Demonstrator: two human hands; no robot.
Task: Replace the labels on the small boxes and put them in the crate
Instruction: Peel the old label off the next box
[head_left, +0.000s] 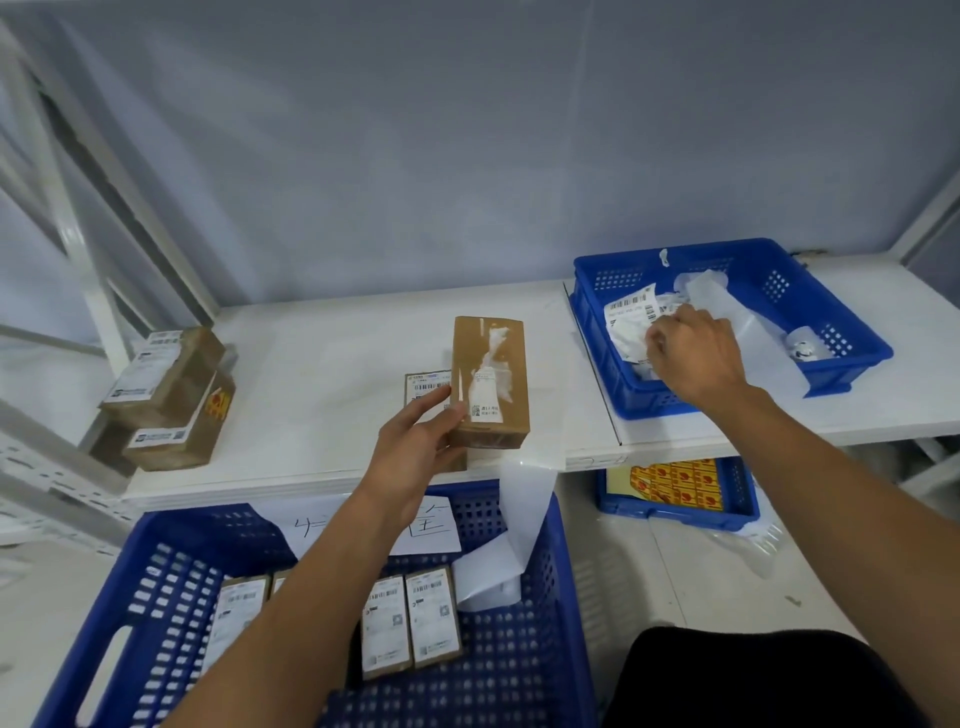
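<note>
My left hand (415, 441) grips the near end of a small brown box (491, 382) above the white shelf (332, 353). The box's top carries torn white label remains. Under it lies another labelled box (425, 387), mostly hidden. My right hand (693, 353) reaches into the blue tray (852, 332) at the right, fingers curled on crumpled white label paper (631, 319). The big blue crate (519, 654) in front of me holds several labelled small boxes (434, 616).
Two stacked labelled brown boxes (166, 400) sit at the shelf's left end. A handwritten paper sign (436, 525) and loose backing sheets (519, 519) hang on the crate's far wall. A lower blue tray (675, 493) with red-yellow stickers sits under the shelf at right.
</note>
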